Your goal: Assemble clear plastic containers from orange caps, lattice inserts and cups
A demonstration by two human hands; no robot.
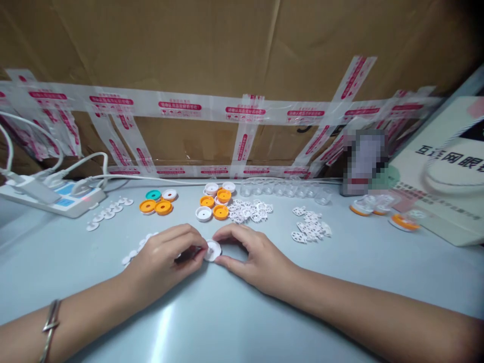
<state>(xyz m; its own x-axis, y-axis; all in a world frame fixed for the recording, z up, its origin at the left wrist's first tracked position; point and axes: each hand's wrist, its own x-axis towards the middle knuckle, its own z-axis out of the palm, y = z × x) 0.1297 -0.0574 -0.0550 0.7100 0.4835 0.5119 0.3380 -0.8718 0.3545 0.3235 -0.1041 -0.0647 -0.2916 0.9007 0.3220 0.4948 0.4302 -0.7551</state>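
Between both hands, a white round plastic cap [214, 250] rests on or just above the table. My right hand [257, 254] grips its rim between thumb and index finger. The fingertips of my left hand [170, 254] are pinched together at the cap's left side, on what looks like a small white plastic piece, mostly hidden by the fingers. Small white discs with pegs [140, 247] lie partly behind my left hand. Beyond the hands are orange and white round caps [221, 212] and a heap of white openwork plastic parts [249, 210].
Farther left are more caps [164, 207] and a row of pegged discs [109, 210]. A power strip [75, 201] with cables stands at the left. Clear plastic cups [289, 189] line the back by a taped cardboard box [204, 138]. Orange-based assembled pieces [404, 223] and a paper bag [446, 166] are right.
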